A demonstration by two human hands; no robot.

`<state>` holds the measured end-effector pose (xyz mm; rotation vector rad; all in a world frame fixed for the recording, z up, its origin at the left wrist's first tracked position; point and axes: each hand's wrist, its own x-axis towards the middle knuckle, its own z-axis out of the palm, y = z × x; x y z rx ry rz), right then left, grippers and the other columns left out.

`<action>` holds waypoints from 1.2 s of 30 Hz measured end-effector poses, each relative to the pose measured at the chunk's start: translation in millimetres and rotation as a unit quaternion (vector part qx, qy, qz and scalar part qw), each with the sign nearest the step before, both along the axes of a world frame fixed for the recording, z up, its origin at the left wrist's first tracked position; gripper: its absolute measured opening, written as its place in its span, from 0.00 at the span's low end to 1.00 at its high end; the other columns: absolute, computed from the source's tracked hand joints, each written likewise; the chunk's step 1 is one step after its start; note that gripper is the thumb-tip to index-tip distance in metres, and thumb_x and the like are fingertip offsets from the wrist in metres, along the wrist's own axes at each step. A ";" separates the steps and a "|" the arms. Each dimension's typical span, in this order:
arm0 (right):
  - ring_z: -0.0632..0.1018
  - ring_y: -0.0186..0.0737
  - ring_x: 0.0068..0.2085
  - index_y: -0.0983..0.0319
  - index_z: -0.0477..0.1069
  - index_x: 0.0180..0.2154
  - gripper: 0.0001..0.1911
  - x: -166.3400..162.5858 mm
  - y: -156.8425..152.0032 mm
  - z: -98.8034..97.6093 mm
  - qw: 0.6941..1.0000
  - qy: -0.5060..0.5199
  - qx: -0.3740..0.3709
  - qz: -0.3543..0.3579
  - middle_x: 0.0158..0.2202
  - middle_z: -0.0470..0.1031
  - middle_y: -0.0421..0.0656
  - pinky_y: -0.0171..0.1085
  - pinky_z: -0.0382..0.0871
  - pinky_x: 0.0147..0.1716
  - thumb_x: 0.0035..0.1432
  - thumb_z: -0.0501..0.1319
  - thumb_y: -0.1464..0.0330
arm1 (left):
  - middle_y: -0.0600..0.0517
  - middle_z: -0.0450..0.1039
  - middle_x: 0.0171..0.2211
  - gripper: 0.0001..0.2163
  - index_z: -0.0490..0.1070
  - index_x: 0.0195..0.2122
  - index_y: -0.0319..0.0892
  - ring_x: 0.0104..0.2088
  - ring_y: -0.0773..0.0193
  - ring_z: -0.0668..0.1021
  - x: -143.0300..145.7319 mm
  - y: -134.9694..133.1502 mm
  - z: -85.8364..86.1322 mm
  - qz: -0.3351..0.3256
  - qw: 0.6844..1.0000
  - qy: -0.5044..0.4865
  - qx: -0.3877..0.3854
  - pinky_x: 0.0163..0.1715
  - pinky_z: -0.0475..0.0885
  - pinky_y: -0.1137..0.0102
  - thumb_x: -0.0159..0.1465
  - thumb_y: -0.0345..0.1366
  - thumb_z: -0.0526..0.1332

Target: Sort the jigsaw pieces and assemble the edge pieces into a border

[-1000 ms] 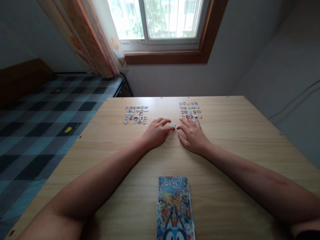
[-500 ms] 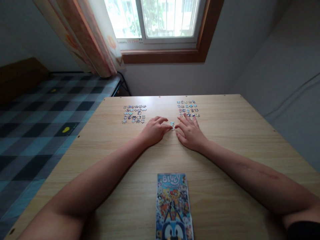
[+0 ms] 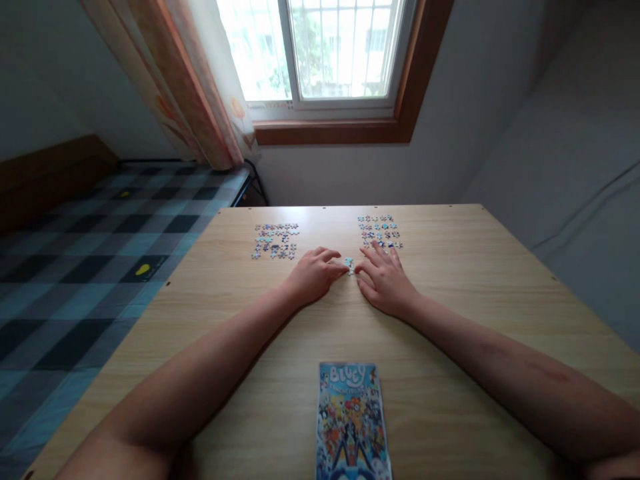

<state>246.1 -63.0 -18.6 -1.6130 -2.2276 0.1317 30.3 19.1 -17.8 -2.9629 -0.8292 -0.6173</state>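
A small cluster of joined jigsaw puzzle pieces [image 3: 349, 264] lies on the table between my hands. My left hand [image 3: 316, 273] reaches it from the left, thumb and index finger closed together at its edge on a puzzle piece. From the right, my right hand [image 3: 384, 277] rests with fingers spread, its index fingertip close against the cluster and its other fingertips near the loose pieces. Beyond my right hand are rows of loose puzzle pieces [image 3: 380, 227]. Another group of loose puzzle pieces [image 3: 275, 240] lies beyond my left hand.
A Bluey picture box or card [image 3: 351, 413] lies on the wooden table [image 3: 450, 387] between my forearms. A bed with checked bedding [image 3: 75, 287] adjoins on the left. A curtain [image 3: 200, 87] and a window [image 3: 345, 53] are beyond the table's far edge.
The view has tilted up slightly, so everything sits lower in the picture. Both hands stay at the puzzle cluster with almost no shift.
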 end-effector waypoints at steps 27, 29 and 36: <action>0.53 0.57 0.72 0.55 0.75 0.44 0.12 -2.0 -7.1 -11.8 0.998 -0.019 0.058 0.029 0.67 0.65 0.46 0.70 0.46 0.66 0.66 0.54 0.66 | 0.48 0.79 0.43 0.10 0.77 0.46 0.44 0.43 0.58 0.77 -2.8 -20.6 11.6 -0.009 0.999 0.038 -0.035 0.47 0.72 0.63 0.70 0.32 0.56; 0.53 0.58 0.72 0.55 0.75 0.44 0.12 -1.6 -6.9 -12.9 0.998 -0.021 0.057 0.031 0.67 0.64 0.46 0.70 0.46 0.66 0.66 0.54 0.66 | 0.49 0.79 0.44 0.10 0.77 0.46 0.44 0.43 0.58 0.76 -3.0 -21.1 12.3 -0.010 0.999 0.038 -0.035 0.47 0.72 0.62 0.70 0.33 0.56; 0.52 0.58 0.73 0.55 0.75 0.45 0.12 -0.3 -6.6 -14.3 0.998 -0.017 0.056 0.033 0.68 0.64 0.46 0.71 0.47 0.66 0.66 0.55 0.66 | 0.48 0.79 0.44 0.09 0.76 0.44 0.43 0.43 0.57 0.76 -2.4 -22.6 13.8 -0.009 0.999 0.042 -0.034 0.47 0.72 0.62 0.70 0.33 0.56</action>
